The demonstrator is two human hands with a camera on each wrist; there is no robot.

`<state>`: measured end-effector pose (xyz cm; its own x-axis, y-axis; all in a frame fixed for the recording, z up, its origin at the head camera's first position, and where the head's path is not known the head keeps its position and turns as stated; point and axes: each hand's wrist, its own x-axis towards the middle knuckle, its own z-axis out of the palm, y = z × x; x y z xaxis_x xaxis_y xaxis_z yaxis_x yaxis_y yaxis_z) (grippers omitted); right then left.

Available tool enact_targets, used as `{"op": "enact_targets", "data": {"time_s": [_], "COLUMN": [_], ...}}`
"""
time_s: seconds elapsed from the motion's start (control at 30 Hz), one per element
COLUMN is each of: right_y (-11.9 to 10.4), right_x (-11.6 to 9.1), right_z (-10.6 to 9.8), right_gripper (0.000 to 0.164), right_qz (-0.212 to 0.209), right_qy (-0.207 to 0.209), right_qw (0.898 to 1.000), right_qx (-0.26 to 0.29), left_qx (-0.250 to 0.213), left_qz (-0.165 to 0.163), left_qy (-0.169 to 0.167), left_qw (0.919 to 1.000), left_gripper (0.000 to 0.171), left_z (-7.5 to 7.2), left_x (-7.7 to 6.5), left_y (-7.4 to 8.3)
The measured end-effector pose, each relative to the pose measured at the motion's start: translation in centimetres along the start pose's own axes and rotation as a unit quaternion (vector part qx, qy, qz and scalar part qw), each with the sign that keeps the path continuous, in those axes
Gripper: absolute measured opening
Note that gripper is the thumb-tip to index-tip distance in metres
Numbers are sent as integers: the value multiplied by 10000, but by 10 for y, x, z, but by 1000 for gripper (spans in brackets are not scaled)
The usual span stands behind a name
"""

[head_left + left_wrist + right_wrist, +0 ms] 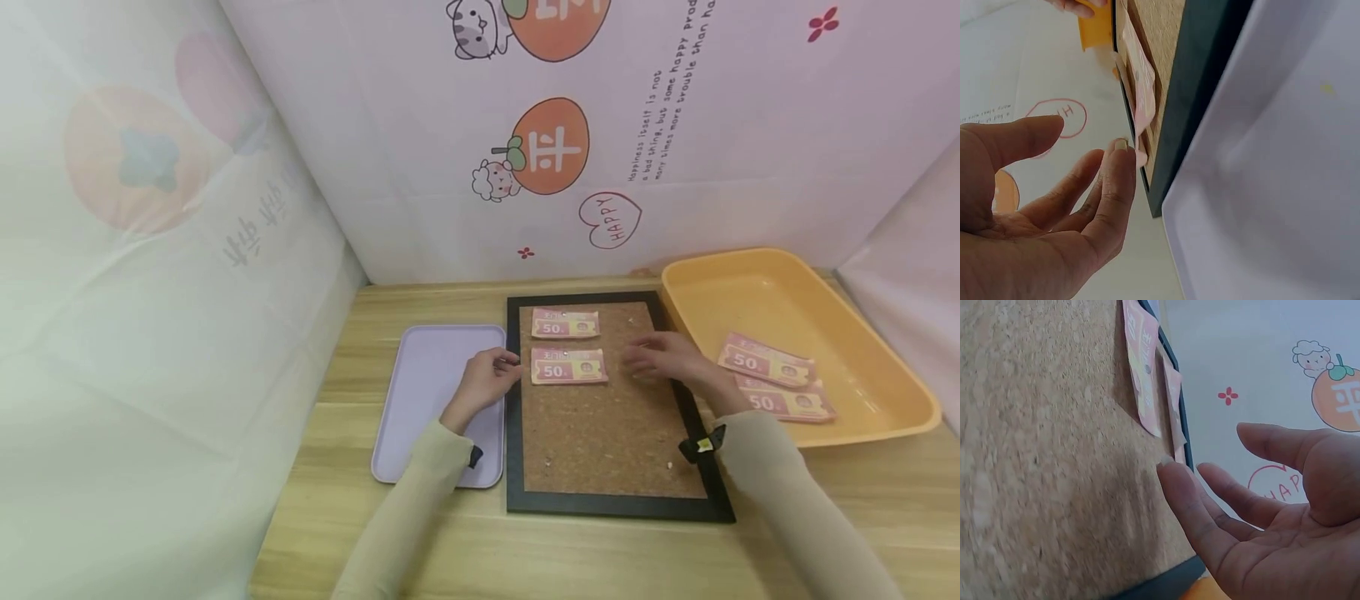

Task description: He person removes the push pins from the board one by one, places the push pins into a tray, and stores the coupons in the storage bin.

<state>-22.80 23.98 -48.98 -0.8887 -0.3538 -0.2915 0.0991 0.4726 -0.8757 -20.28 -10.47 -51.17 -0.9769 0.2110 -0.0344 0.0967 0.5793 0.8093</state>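
Note:
Two pink-and-yellow paper coupons marked 50 are pinned one above the other on a black-framed cork board (600, 442). The upper coupon (566, 324) lies near the top of the frame, the lower coupon (568, 367) just below it. My left hand (489, 379) hovers by the board's left edge, thumb and fingers apart with nothing between them, as the left wrist view shows. Over the cork to the right of the lower coupon is my right hand (667, 360), its fingers loosely bent and holding nothing. Small pushpins (669, 465) stand in the bare cork.
A yellow tray (877, 333) at the right holds more coupons (767, 360), overlapping each other. To the left of the board lies a shallow lilac tray (427, 392). A printed white cloth (420, 167) hangs behind the wooden table (330, 467).

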Motion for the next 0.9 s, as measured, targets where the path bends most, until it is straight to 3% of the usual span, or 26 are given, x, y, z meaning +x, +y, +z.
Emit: {"op": "enact_targets", "data": {"time_s": [0.23, 0.43, 0.73, 0.9], "right_y": [4, 5, 6, 7], "right_x": [8, 13, 21, 25], "right_z": [9, 17, 22, 23], "right_gripper": [58, 55, 57, 56], "right_qz": [103, 100, 248, 286], "right_qy": [-146, 14, 37, 35], "right_qw": [9998, 9997, 9993, 9988], "right_qx": [118, 244, 288, 399], "left_qx": [-164, -216, -324, -272], "left_qz": [-83, -176, -495, -555], "left_qy": [-253, -282, -566, -548], "left_qw": [9995, 9992, 9966, 9966], "left_gripper": [37, 47, 48, 47], "left_z": [16, 26, 39, 44], "left_x": [7, 15, 27, 32], "left_y": [10, 20, 27, 29]}}
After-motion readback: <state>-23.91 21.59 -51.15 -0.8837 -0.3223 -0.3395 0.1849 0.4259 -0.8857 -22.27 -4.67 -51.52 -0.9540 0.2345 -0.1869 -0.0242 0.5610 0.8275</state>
